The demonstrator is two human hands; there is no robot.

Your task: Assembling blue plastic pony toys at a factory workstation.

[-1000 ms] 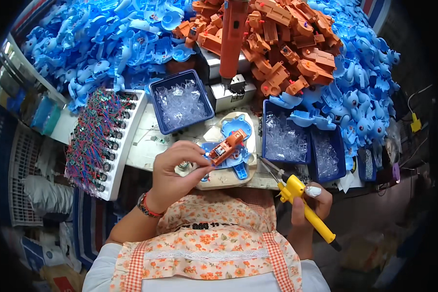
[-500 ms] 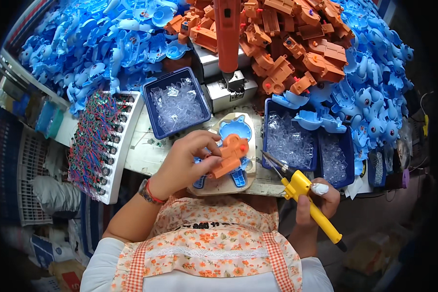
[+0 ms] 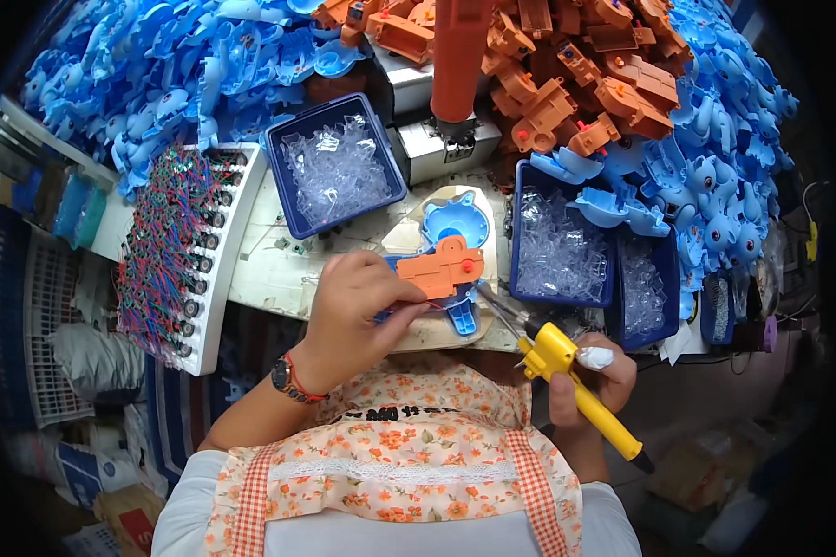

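An orange plastic box point(image 3: 439, 266) with a red knob lies over a blue toy shell point(image 3: 457, 219), which is seated in a pale fixture block point(image 3: 489, 269). At the box's lower left edge, my left hand point(image 3: 358, 304) is closed in a pinch on a thin red wire point(image 3: 434, 304). My right hand point(image 3: 596, 379) grips a yellow soldering gun point(image 3: 555, 348), with one finger wrapped in white. The gun's metal tip points up and left, close to the shell's lower right part. My left fingers hide part of the shell.
Blue bins of clear plastic pieces stand left point(image 3: 299, 206) and right point(image 3: 567, 295) of the block. A white foam tray point(image 3: 225, 278) holds wired round parts. Heaps of blue shells point(image 3: 176, 84) and orange boxes point(image 3: 539, 111) fill the back. An orange post point(image 3: 459, 65) hangs centrally.
The orange box has been lowered onto the blue shell and let go. My left hand has shifted down to the red wire. The soldering gun has come slightly left, nearer the shell.
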